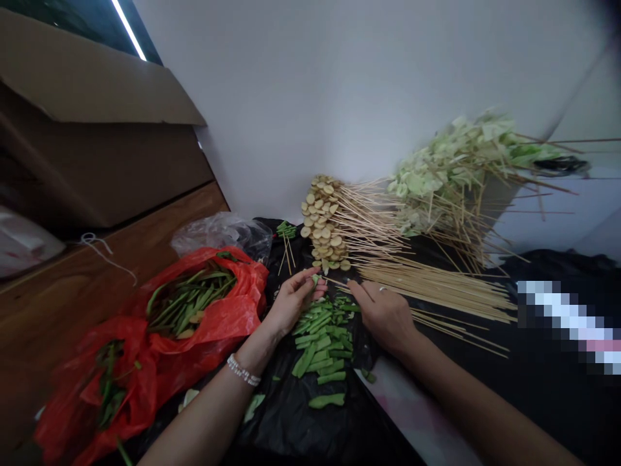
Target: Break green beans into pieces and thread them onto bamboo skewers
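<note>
My left hand [294, 299] pinches a small green bean piece [315, 279] between thumb and fingertips, just above a pile of cut green bean pieces [323, 343] on black plastic sheeting [291, 421]. A bead bracelet [243, 371] circles that wrist. My right hand [383, 312] rests knuckles up beside the pile, its fingers curled around a thin bamboo skewer whose tip points toward the bean piece. A heap of bare bamboo skewers [436, 285] lies just right of it.
A red plastic bag [218, 320] of whole green beans lies at the left, a clear bag [223, 233] behind it. Skewered pale round slices [323, 220] and skewered leafy greens [451, 175] are stacked by the white wall. A cardboard box [97, 129] stands far left.
</note>
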Motion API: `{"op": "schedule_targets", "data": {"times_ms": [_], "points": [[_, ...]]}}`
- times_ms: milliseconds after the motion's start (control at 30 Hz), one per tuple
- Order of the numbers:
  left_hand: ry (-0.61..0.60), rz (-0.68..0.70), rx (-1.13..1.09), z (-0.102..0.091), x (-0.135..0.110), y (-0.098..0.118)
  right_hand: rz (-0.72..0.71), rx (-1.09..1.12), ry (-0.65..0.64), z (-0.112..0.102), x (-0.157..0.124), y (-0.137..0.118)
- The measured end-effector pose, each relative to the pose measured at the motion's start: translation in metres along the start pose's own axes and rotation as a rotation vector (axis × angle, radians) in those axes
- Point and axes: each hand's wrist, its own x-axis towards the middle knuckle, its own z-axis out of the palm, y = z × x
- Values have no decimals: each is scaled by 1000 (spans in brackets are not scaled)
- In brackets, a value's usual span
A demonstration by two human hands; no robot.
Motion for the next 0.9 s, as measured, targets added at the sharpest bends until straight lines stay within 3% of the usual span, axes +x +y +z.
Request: {"op": "schedule_targets", "data": {"times_ms": [200, 367, 900], "points": [[-74, -35, -50, -1, -2, 1, -54, -2, 28, 1, -1, -5], [-40, -17, 27, -1, -1, -4, -60, -5, 51, 1, -1, -4], [83, -139, -229, -1, 0, 1, -51, 22, 12, 4, -3, -7]]}}
